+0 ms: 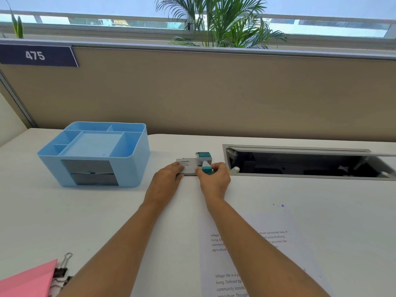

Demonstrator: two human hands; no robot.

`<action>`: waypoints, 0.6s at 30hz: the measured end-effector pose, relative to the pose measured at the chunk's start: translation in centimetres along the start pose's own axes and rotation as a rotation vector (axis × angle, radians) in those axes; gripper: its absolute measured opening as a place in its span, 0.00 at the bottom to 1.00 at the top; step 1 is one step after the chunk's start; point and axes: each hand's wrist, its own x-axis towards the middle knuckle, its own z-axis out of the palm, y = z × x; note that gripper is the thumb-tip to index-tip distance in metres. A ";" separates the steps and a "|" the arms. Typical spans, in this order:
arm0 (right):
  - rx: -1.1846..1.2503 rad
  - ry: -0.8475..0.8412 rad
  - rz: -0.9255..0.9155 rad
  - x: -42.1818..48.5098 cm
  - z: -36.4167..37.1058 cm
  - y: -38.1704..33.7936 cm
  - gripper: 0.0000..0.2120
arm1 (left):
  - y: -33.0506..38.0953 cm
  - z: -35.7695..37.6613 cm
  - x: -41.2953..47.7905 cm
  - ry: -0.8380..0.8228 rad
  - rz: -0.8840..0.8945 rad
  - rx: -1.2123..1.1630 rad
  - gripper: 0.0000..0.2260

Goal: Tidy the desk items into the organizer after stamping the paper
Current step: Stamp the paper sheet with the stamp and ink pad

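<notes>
A grey stamp pad case (186,166) lies on the white desk, beside a teal-and-white date stamp (204,160) lying on its side. My left hand (166,181) rests on the pad's left part, fingers fairly straight. My right hand (214,179) grips the stamp's teal handle (207,169). A printed paper sheet (267,249) lies near me under my right forearm, with small purple ink marks near its top edge. The light-blue organizer (94,153) stands to the left with open top compartments and grey drawers in front.
An open cable hatch (308,163) is sunk into the desk right of the stamp. A pink folder (27,281) and black binder clips (61,271) lie at the near left corner. A beige partition (214,93) closes off the back of the desk.
</notes>
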 end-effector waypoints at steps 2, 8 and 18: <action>-0.005 -0.011 0.004 0.0 -0.1 0.0 0.17 | 0.0 0.0 0.0 0.000 -0.003 -0.001 0.17; -0.061 -0.062 -0.003 0.2 -0.5 0.1 0.22 | -0.1 0.2 -0.1 0.006 -0.009 -0.007 0.17; -0.166 -0.169 0.039 -1.1 -2.1 -0.1 0.30 | 0.1 0.2 -1.7 0.024 -0.069 -0.066 0.21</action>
